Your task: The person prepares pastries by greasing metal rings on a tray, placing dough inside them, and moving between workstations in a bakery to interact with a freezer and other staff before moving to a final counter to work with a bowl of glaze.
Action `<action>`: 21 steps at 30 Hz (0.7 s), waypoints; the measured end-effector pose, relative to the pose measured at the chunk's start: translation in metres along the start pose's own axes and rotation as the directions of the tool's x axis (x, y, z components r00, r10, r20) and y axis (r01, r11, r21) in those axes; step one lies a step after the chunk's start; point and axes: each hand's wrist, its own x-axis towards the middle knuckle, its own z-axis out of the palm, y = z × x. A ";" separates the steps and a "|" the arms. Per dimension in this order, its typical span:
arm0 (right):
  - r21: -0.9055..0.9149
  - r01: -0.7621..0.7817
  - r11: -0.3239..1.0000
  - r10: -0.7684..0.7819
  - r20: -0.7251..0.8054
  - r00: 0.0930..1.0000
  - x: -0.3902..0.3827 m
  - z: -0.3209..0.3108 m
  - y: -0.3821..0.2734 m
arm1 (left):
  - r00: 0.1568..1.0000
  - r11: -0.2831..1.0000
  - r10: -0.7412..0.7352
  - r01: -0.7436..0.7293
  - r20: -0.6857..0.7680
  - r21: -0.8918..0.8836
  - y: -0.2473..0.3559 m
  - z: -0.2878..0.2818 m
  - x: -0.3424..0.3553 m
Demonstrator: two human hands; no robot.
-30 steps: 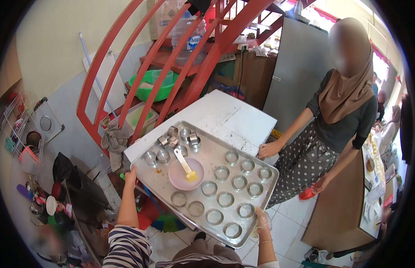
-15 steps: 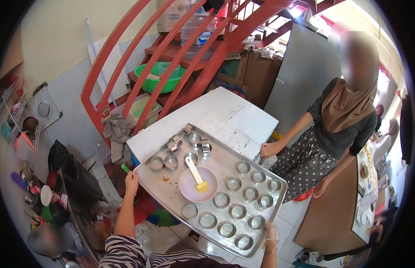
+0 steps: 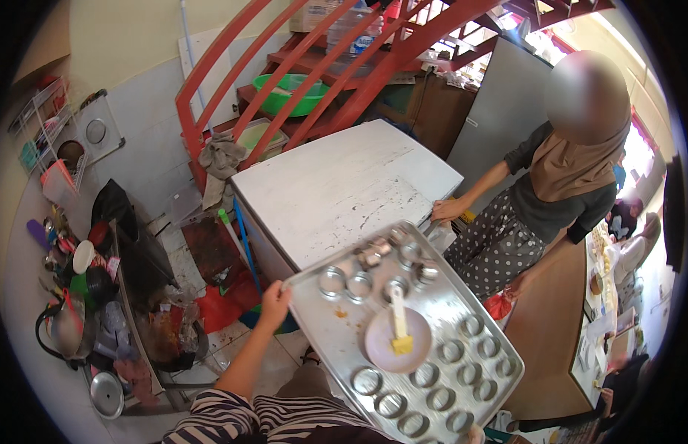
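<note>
Two hands on one big metal tray point(image 3: 325, 337) rn. Left hand point(image 3: 276, 303) has its left corner clenched, forearm coming out of a striped sleeve point(image 3: 218, 416). Right hand point(image 3: 475, 434) is at the near edge but mostly cut off at the bottom of the view, so idk how tight that grip is, can't tell.

Tray's out front of the body, far side overlapping a white-topped unit point(image 3: 336, 200) in view; can't tell if they touch. Abt mid-tray sits a pale pink bowl point(image 3: 377, 353) w/ a brush point(image 3: 399, 324) in it: yellow bristles inside, white handle sticking out past the rim. Lots of metal rings point(image 3: 370, 258) too, rows lying flat on the near + right side, more bunched at the far end, some tipped over. Few orangey bits point(image 3: 342, 314) left of the bowl.

Off to the right, a co-worker point(image 3: 581, 174) in dotted bottoms point(image 3: 481, 255) has one hand point(image 3: 450, 209) at the unit's edge, the other point(image 3: 518, 286) by smth red point(image 3: 498, 305).
</note>
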 end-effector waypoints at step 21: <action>0.020 0.073 0.997 -0.075 0.094 0.993 -0.007 0.031 -0.010 | 0.771 0.930 0.117 0.136 0.626 -0.341 0.093 0.161 -0.141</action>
